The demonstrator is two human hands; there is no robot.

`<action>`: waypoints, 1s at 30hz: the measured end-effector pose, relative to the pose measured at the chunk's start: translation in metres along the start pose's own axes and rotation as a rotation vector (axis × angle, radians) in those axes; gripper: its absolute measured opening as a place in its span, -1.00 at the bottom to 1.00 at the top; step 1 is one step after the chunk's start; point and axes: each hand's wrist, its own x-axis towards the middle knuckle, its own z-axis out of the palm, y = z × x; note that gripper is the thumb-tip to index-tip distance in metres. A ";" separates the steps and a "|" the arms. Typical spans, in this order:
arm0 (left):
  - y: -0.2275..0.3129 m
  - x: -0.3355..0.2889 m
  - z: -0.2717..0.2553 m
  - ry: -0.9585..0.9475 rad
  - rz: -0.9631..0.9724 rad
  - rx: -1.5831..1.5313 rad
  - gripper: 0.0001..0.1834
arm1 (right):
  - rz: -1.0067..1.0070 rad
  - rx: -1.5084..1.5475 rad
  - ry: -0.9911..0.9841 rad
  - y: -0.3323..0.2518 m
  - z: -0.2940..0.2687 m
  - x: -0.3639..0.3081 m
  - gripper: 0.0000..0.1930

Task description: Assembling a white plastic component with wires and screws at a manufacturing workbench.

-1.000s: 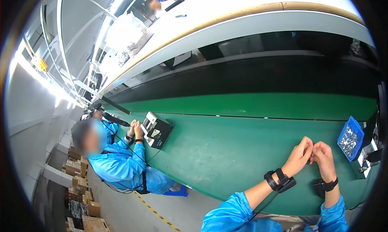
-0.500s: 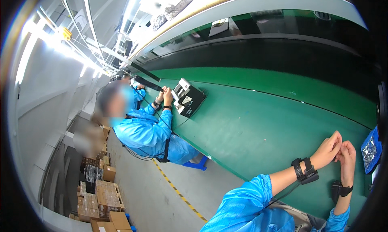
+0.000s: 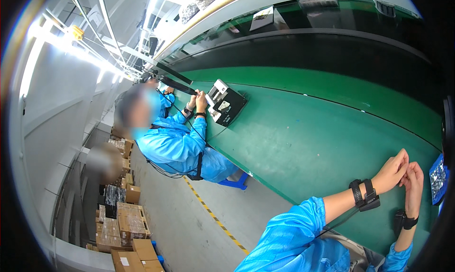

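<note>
Over the green table, my left hand [image 3: 391,171] and my right hand [image 3: 413,181] meet, fingertips pressed together. The fingers of both are closed in a pinch. Whatever lies between them, if anything, is too small or too hidden to make out. A blue tray [image 3: 438,179] of small shiny metal pieces stands just beyond my right hand, cut off by the edge of view. Black straps and small dark devices sit on both my wrists, below blue sleeves.
Further left along the green table [image 3: 294,134], a co-worker in a blue smock [image 3: 173,141] handles a black-and-white machine [image 3: 226,104]. A dark belt channel [image 3: 303,54] runs along the far side. Cardboard boxes [image 3: 130,220] stand on the floor at lower left.
The view has shifted slightly, so the table, machine and tray sit a little further right. My hands stay together, still pinched, with little change in pose.
</note>
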 end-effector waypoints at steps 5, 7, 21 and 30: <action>-0.001 0.000 0.000 0.001 0.005 0.025 -0.87 | 0.005 0.000 -0.007 0.000 -0.001 0.000 -0.76; -0.001 0.000 0.000 -0.005 -0.002 0.021 -0.87 | 0.004 0.000 -0.001 0.000 -0.001 -0.001 -0.76; 0.001 0.000 -0.002 -0.025 -0.005 0.021 -0.90 | 0.012 0.024 -0.004 -0.005 0.002 -0.001 -0.80; 0.001 -0.001 -0.004 -0.024 0.004 0.042 -0.90 | 0.023 0.025 0.008 -0.007 0.004 -0.002 -0.79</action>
